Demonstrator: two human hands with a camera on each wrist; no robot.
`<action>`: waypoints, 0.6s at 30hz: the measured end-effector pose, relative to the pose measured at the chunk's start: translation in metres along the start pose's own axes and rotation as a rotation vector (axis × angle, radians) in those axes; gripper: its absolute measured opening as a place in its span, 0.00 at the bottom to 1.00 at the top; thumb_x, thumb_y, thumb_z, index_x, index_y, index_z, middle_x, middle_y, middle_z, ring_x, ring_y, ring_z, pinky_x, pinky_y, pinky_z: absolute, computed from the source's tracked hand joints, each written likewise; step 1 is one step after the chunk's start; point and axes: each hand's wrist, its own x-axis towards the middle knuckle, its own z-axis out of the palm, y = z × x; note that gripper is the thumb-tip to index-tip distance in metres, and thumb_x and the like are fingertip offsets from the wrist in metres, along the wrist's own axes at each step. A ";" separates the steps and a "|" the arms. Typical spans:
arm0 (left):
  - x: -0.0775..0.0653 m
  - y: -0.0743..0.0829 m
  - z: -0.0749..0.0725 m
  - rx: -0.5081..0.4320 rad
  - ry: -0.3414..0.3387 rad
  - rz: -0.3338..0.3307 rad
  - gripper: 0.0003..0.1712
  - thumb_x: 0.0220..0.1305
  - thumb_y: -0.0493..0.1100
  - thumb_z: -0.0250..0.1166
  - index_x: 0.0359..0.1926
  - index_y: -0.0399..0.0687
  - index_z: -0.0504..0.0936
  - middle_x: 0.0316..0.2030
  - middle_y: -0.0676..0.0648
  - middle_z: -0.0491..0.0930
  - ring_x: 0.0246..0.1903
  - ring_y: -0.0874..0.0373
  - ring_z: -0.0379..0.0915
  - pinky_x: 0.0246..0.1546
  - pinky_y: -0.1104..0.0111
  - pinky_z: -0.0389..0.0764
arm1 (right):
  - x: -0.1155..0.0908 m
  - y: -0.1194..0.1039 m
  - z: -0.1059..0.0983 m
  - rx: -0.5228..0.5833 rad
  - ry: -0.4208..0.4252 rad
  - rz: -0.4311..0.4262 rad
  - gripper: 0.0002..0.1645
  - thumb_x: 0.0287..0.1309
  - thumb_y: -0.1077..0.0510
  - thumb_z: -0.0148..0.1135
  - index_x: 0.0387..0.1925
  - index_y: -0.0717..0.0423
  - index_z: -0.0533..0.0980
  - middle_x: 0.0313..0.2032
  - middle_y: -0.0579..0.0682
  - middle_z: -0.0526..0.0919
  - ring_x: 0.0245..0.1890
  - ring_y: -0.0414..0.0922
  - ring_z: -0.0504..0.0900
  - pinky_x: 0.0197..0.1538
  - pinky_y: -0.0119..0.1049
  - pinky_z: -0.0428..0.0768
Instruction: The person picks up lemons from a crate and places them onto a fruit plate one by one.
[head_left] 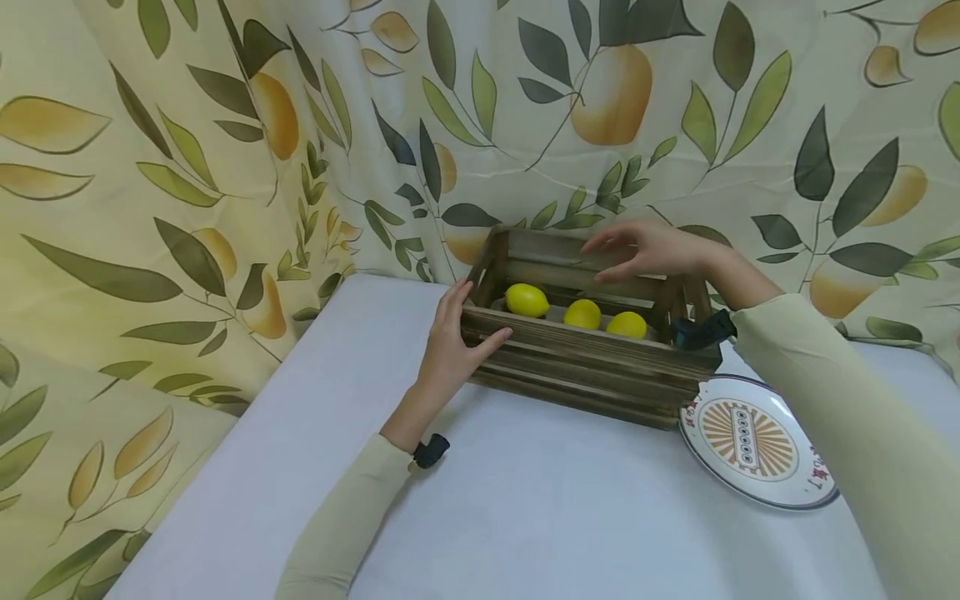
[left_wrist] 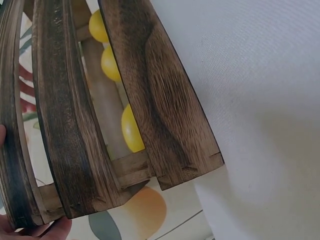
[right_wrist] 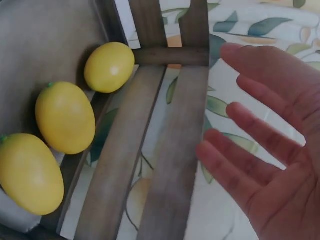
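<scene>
A dark slatted wooden crate (head_left: 585, 367) stands on the white table, with three yellow lemons in a row inside: the left lemon (head_left: 527, 300), the middle lemon (head_left: 582, 314) and the right lemon (head_left: 627, 325). My left hand (head_left: 452, 346) grips the crate's left front corner, thumb at the front and fingers round the end; in the left wrist view, fingertips (left_wrist: 59, 229) show at the slat ends. Over the crate's back side hovers my right hand (head_left: 656, 250), fingers spread and relaxed, holding nothing. The right wrist view has it beside the back slats, apart from the lemons.
Right of the crate lies a round white plate (head_left: 701, 437) with an orange sunburst print, partly under the right forearm in the head view. A leaf-and-fruit patterned curtain (head_left: 480, 100) hangs behind and to the left of the white table (head_left: 540, 500).
</scene>
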 end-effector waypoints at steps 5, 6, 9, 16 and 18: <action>0.001 -0.001 0.001 0.002 -0.002 0.014 0.49 0.58 0.50 0.73 0.71 0.37 0.58 0.72 0.39 0.55 0.70 0.43 0.56 0.67 0.50 0.64 | 0.014 0.012 0.004 0.035 -0.028 -0.024 0.27 0.58 0.64 0.68 0.58 0.67 0.73 0.58 0.62 0.76 0.58 0.59 0.76 0.57 0.49 0.77; 0.002 0.000 0.001 0.003 0.001 0.019 0.49 0.58 0.50 0.73 0.71 0.36 0.58 0.72 0.38 0.55 0.70 0.43 0.57 0.67 0.50 0.64 | 0.015 0.014 0.004 0.044 -0.037 -0.024 0.27 0.58 0.64 0.68 0.58 0.67 0.73 0.58 0.63 0.76 0.59 0.60 0.75 0.59 0.50 0.76; 0.003 0.000 0.002 0.012 0.014 0.029 0.48 0.57 0.49 0.73 0.71 0.36 0.58 0.72 0.38 0.56 0.69 0.43 0.57 0.66 0.51 0.65 | 0.020 0.021 0.005 0.065 -0.066 -0.032 0.27 0.58 0.65 0.67 0.59 0.69 0.72 0.60 0.66 0.74 0.62 0.63 0.71 0.62 0.57 0.71; 0.002 -0.001 0.001 0.011 0.002 0.011 0.49 0.58 0.50 0.73 0.71 0.37 0.58 0.72 0.39 0.54 0.69 0.43 0.57 0.66 0.51 0.65 | 0.031 0.029 0.010 0.054 -0.083 0.023 0.26 0.58 0.63 0.67 0.58 0.67 0.73 0.60 0.64 0.74 0.61 0.63 0.72 0.63 0.58 0.70; 0.000 -0.002 0.000 0.013 -0.003 0.010 0.49 0.58 0.50 0.73 0.71 0.37 0.57 0.72 0.39 0.54 0.69 0.43 0.57 0.66 0.51 0.65 | 0.034 0.032 0.013 0.029 -0.097 0.024 0.26 0.58 0.63 0.68 0.57 0.66 0.74 0.59 0.64 0.75 0.60 0.63 0.72 0.62 0.58 0.71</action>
